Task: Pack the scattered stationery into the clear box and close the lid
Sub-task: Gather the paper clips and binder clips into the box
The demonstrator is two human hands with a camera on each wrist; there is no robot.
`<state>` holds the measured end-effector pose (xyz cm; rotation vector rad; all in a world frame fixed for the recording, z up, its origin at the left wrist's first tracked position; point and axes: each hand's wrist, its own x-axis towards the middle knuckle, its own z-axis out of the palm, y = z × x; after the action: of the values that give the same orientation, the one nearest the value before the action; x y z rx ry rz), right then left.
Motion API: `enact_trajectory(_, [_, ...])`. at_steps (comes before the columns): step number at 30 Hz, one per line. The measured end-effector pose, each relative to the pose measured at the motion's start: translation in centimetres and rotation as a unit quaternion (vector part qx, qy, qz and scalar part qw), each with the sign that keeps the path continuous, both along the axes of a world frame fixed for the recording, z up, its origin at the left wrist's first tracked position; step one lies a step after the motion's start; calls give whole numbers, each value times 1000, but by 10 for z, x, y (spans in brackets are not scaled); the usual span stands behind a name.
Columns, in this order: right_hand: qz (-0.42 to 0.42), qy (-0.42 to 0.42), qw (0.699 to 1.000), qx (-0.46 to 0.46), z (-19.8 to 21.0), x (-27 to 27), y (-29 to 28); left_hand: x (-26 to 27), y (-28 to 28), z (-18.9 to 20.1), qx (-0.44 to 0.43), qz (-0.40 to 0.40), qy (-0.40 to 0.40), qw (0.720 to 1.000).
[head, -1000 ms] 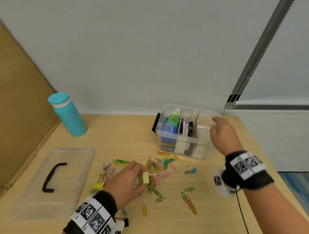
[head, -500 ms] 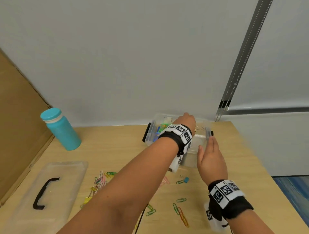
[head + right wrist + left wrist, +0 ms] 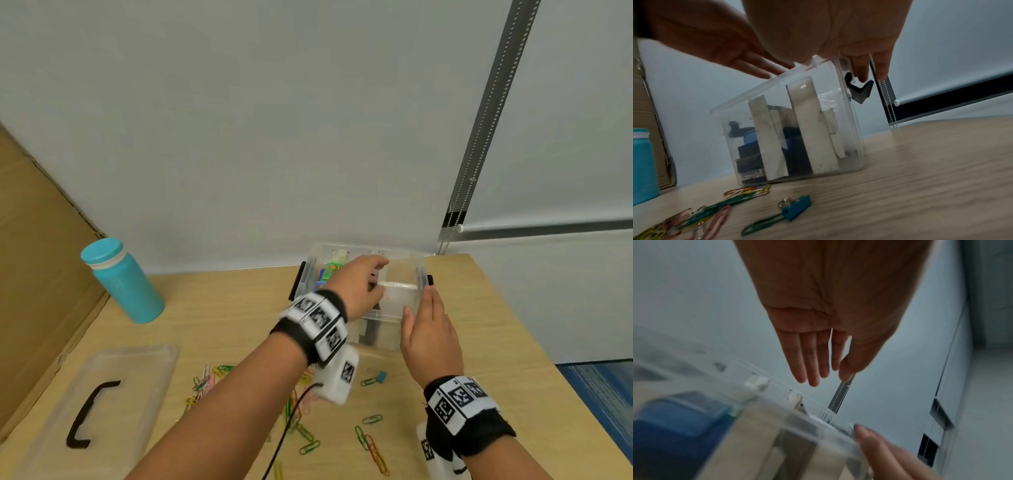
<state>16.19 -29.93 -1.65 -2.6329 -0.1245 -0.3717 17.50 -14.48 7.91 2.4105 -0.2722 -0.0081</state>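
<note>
1. The clear plastic box (image 3: pixel 383 318) sits at the far side of the light wooden table (image 3: pixel 479 329), close to the wall. It already holds an eraser, pens and white card dividers.
2. The left hand (image 3: pixel 359 291) is over the open top of the box. Its fingers are straight, close together and hold nothing.
3. The right hand (image 3: pixel 430 329) lies flat against the right end of the box. Its fingers are straight and pressed together, with the tips near the black side clip (image 3: pixel 859 91).
4. I think the step now is dropping small things into the box. To do it well, keep the right hand steady on the box so it does not slide, and let go low inside the free space.
5. Many coloured paper clips (image 3: pixel 305 414) lie scattered near the front of the table. A small blue binder clip (image 3: pixel 380 376) lies near the box. These need packing too.
6. The clear lid with a black handle (image 3: pixel 99 407) lies well apart on the left, so the lid is not on yet.
7. A teal water bottle (image 3: pixel 125 284) stands far left, and brown cardboard (image 3: pixel 37 274) leans behind it. Neither is in the way.
</note>
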Motion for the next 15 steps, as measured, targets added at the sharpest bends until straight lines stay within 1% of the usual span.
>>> enact_trajectory(1, [0,-2,1000,2,0,0,0,-21,9,-2,-2,-1,-17,1000])
enact_trajectory(3, [0,-2,1000,7,0,0,0,-63,30,-13,31,4,-47,998])
enact_trajectory(4, [1,-1,1000,11,-1,1,0,-83,42,-20,47,8,-53,997])
enact_trajectory(6, [0,-7,1000,21,-4,2,-1,-120,71,-39,70,25,-39,996])
enact_trajectory(8, [-2,-16,999,32,-8,3,-1,-151,106,-60,86,76,-10,993])
enact_trajectory(10, [-3,-17,999,39,-11,3,-2,-177,143,-78,110,142,29,983])
enact_trajectory(13, [-14,-20,999,40,-10,0,1,-210,183,-91,183,232,125,947])
enact_trajectory(15, [-21,-41,998,37,-4,-9,9,-227,197,-94,212,264,184,923])
